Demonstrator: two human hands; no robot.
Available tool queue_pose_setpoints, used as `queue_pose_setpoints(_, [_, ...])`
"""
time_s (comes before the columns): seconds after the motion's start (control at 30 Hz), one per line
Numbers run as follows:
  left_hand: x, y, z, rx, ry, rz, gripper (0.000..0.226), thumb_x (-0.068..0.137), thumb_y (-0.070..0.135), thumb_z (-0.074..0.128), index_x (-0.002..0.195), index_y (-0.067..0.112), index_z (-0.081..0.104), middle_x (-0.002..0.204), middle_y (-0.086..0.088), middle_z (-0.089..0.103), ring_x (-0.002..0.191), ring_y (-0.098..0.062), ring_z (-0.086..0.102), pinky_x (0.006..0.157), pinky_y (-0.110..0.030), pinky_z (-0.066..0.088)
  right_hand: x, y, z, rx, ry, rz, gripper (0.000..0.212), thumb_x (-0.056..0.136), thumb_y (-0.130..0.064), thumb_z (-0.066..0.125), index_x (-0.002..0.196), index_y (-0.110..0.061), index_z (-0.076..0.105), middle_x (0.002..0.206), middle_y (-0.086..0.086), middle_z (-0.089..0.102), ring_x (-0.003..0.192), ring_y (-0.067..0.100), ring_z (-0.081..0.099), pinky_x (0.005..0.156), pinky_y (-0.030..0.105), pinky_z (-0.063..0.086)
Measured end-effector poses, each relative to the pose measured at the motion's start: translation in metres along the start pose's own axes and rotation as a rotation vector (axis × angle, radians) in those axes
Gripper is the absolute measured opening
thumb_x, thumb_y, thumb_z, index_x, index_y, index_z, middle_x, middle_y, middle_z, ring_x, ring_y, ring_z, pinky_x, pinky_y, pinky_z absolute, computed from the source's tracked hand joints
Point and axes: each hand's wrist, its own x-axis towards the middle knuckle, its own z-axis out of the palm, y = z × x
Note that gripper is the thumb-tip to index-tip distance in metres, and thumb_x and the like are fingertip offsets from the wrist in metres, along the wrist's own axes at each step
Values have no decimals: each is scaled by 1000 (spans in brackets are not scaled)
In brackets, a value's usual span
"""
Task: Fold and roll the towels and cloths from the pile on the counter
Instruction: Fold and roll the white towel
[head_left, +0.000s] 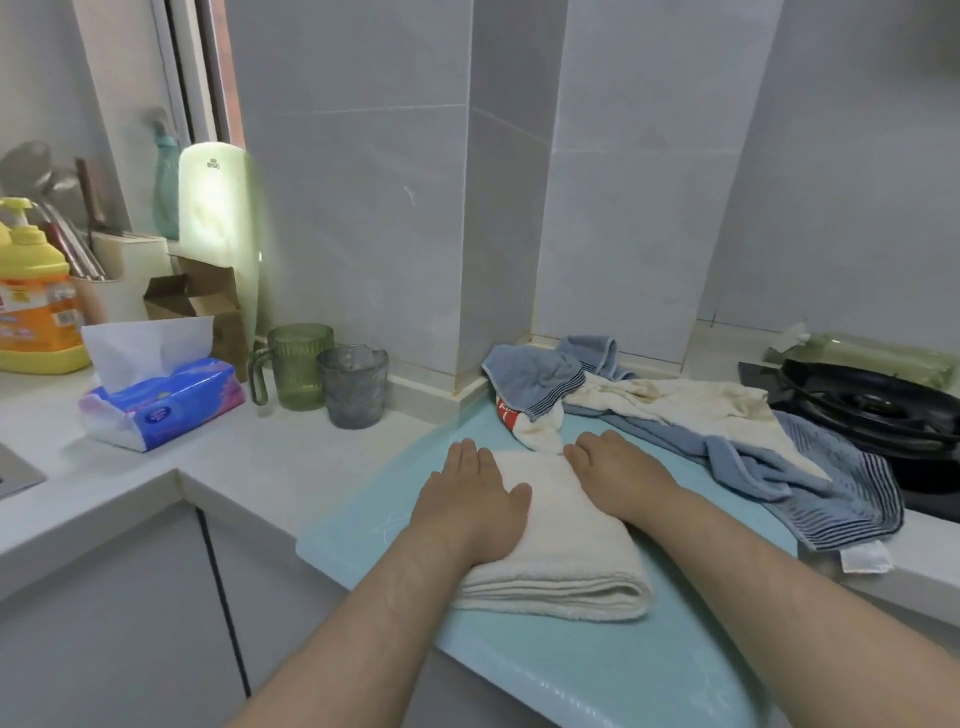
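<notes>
The towel (561, 551) lies on the mat (597, 670) at the counter's (311, 457) front edge. The pile of cloths (727, 431) lies behind it, rightward, reaching the stove (883, 410). The mug (301, 366) and tumbler (353, 387) stand left, by the wall (363, 208).

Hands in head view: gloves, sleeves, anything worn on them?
Nothing worn. The left hand and right hand have no gloves, and no rings show. The left forearm and right forearm are uncovered to the frame edge: no sleeves or cuffs in view. No watch or band at either wrist.
</notes>
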Motion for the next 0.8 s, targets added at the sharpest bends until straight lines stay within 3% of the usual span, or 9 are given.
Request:
queue_pose_setpoints(0.1, [1,2,0,24,-9,-10,73,100,51,17,154,6,-5,162,-9,-14,149,-22,-14,122,-43,3,-3,7,2,116,50,71,28,103,-30,25,93,-14,45,93,6,46,93,28,47,70,36,39])
queue_pose_setpoints(0.2, [0,3,0,28,-5,-10,72,100,50,17,154,6,-5,162,-9,-14,149,-22,-13,122,-44,3,-15,-3,-4,88,96,159,36,101,-42,32,88,-13,48,90,5,53,85,25,49,67,33,34])
queue_pose_setpoints(0.33, [0,3,2,31,21,-6,72,100,50,17,154,5,-3,162,-9,-11,150,-22,-11,122,-43,4,-45,-17,-21,162,36,281,46,98,-47,35,112,-9,56,113,10,60,93,24,51,76,31,39])
queue_pose_setpoints(0.37, [0,3,2,28,35,-1,72,101,49,18,154,5,-1,163,-10,-10,150,-22,-10,122,-43,5,-55,-21,-27,179,8,306,44,96,-46,40,114,-9,56,113,8,60,94,24,53,75,30,40])
queue_pose_setpoints(0.5, [0,3,2,-61,98,-7,67,102,43,22,154,5,6,163,-9,-4,150,-21,-6,120,-41,10,-82,-31,-38,540,-141,402,26,86,-37,62,88,-14,50,86,-2,56,76,13,56,59,24,42])
queue_pose_setpoints(0.6, [-2,1,2,-175,160,-27,55,102,35,25,146,3,27,160,-12,14,149,-25,8,118,-43,20,-91,-36,-34,576,-147,349,35,81,-28,66,109,-12,51,104,2,59,85,16,57,58,24,39])
queue_pose_setpoints(0.7, [-9,0,-2,-414,262,-46,34,100,29,33,120,5,47,136,-14,44,131,-31,39,107,-43,34,-96,-40,-31,572,-91,256,31,83,-17,57,112,-16,46,107,2,55,86,17,53,63,26,40])
queue_pose_setpoints(0.8, [-23,-5,-12,-641,366,4,39,93,28,46,129,14,47,134,-7,49,129,-29,45,102,-35,36,-100,-42,-44,511,-5,95,26,83,-9,50,108,-19,49,98,-2,55,83,13,51,67,26,39])
